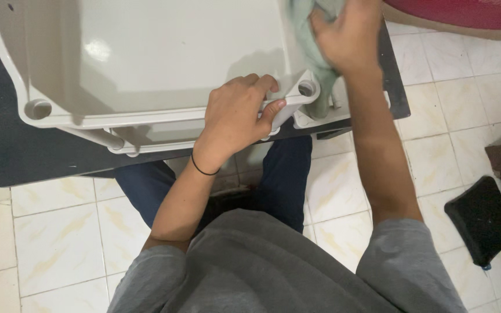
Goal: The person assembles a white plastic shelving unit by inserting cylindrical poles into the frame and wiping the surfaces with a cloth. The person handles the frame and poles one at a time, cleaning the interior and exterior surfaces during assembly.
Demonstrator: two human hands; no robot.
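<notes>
Two hands on an upturned grey plastic table.
Your left hand curls its fingers around the rim beside a leg socket; your right hand bunches a green cloth against that corner. Wiping looks underway here; I can't tell how much surface is left.

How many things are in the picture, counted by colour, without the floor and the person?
Grey: 1, the upturned plastic stool
Green: 1, the cloth under the right hand
Black: 2, the mat, the pad
Total: 4
</notes>
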